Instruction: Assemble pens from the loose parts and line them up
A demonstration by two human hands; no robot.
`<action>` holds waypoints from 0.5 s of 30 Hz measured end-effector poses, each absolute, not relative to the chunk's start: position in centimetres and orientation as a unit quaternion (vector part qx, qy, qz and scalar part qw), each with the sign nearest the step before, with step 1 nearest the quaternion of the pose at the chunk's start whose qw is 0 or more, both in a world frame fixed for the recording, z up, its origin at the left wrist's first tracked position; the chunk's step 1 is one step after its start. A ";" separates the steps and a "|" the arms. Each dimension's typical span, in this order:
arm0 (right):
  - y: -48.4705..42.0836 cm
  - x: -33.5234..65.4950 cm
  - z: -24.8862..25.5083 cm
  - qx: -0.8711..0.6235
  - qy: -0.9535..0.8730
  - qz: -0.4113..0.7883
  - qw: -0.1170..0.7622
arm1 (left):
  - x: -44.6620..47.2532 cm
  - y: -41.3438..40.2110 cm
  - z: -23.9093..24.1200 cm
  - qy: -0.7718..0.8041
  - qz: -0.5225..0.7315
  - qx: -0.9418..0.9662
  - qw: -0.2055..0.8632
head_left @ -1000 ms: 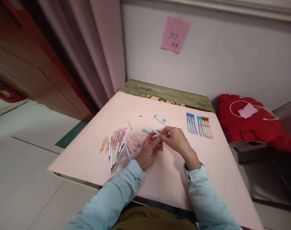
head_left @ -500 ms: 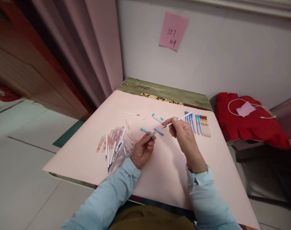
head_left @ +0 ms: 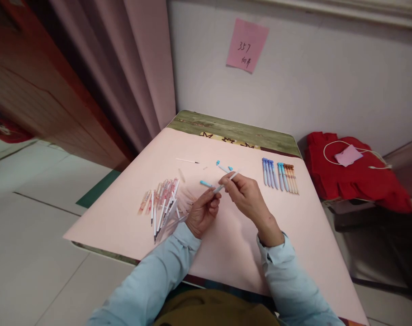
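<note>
Low over the middle of the table, my left hand (head_left: 203, 213) pinches a pale blue pen barrel (head_left: 218, 189). My right hand (head_left: 248, 194) grips a thin white pen refill (head_left: 234, 174), whose lower end meets the upper opening of the barrel. Fingers hide how far in it sits. Just beyond the hands lie a blue pen part (head_left: 206, 184), a pale pen part (head_left: 223, 169) and two small blue toppers (head_left: 218, 162). Another refill (head_left: 187, 160) rests farther back.
Left of my hands are several loose white refills (head_left: 153, 208) and pink-printed clear pen tubes (head_left: 165, 188). To the right, purple-blue pens (head_left: 270, 175), light blue pens (head_left: 283, 177) and brown-orange pens (head_left: 291, 179) lie in rows. A red cloth (head_left: 355, 181) with a cable covers a seat beside the table.
My right hand has moved left and down, bringing the refill's tip from above the barrel to its opening. The left hand stays nearly still with the barrel.
</note>
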State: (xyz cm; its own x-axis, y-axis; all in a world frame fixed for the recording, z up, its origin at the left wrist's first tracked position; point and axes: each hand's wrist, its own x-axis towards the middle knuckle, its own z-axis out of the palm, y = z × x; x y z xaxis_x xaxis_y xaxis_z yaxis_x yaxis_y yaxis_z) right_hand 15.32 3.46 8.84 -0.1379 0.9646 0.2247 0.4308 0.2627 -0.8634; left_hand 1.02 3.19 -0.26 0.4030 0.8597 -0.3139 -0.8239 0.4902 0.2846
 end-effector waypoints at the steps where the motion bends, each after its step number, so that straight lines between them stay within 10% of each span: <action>1: 3.4 15.3 8.9 -0.506 -0.686 0.327 0.407 | 1.0 3.2 -0.2 0.214 0.504 0.040 0.836; 15: 3.4 16.3 9.1 -0.482 -0.701 0.391 0.350 | 1.3 2.9 -0.5 0.205 0.493 0.115 0.837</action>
State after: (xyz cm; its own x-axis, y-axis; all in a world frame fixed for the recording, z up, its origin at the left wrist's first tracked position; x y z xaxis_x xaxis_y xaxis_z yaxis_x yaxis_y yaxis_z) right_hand 16.30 3.44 9.08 -0.2900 0.9502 0.1139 0.4024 0.2290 -0.8864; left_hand 1.25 2.85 -0.52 0.4289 0.8736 -0.2300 -0.7788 0.4866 0.3958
